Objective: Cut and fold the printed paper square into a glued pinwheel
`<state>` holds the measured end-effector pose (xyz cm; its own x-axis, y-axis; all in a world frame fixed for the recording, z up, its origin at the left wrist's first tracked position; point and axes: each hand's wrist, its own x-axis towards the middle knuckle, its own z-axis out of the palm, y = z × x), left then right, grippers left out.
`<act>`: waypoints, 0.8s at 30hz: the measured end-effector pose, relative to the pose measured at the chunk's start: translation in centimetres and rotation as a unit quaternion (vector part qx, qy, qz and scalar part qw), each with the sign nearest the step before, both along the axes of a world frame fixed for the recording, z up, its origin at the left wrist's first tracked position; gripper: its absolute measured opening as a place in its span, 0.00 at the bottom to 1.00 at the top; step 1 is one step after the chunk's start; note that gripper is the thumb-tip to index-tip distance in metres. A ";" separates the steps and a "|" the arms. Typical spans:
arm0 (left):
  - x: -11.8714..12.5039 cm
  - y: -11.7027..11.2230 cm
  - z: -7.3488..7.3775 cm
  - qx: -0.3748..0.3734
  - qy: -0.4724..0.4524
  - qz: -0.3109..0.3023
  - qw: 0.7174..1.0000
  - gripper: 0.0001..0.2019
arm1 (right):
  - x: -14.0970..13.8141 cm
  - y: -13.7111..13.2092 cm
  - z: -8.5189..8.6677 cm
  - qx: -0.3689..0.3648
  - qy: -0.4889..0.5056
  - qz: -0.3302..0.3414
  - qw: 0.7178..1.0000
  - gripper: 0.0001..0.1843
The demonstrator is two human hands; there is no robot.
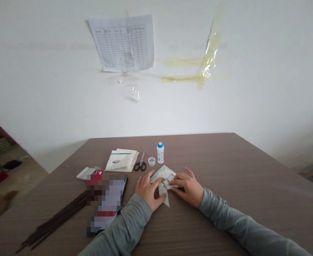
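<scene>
A piece of printed paper, folded into a pointed shape (164,172), lies on the table in front of me. One tip points toward the wall and a narrow flap hangs toward me. My left hand (149,191) holds its left side, with thumb and forefinger on the lower flap. From the right, my right hand (190,186) pinches the paper near its middle, the fingertips close to those of the left. Just beyond the paper stand a white glue bottle with a blue cap (160,153) and a small translucent cup (151,161). My fingers hide parts of the folds.
Black-handled scissors (140,165) lie beside a stack of folded papers (121,159). Further left are an opened small box (88,173), a partly pixelated phone-like device (110,204) and a bundle of thin dark sticks (59,218). The brown table (239,167) meets a white wall.
</scene>
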<state>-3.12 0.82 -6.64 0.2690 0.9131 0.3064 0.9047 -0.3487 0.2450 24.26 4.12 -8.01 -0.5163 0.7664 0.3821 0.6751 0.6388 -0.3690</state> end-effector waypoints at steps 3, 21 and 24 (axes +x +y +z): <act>-0.1 0.0 0.0 0.001 0.002 -0.008 1.000 0.29 | 0.0 0.1 -0.1 0.005 0.003 0.002 1.000 0.13; 0.3 0.1 0.7 -0.040 0.015 -0.002 0.999 0.24 | -0.3 -0.4 0.7 -0.026 -0.001 -0.017 1.000 0.12; 0.3 0.2 0.7 -0.039 0.012 -0.005 0.999 0.24 | -0.3 -0.4 0.7 -0.023 -0.002 -0.020 1.000 0.12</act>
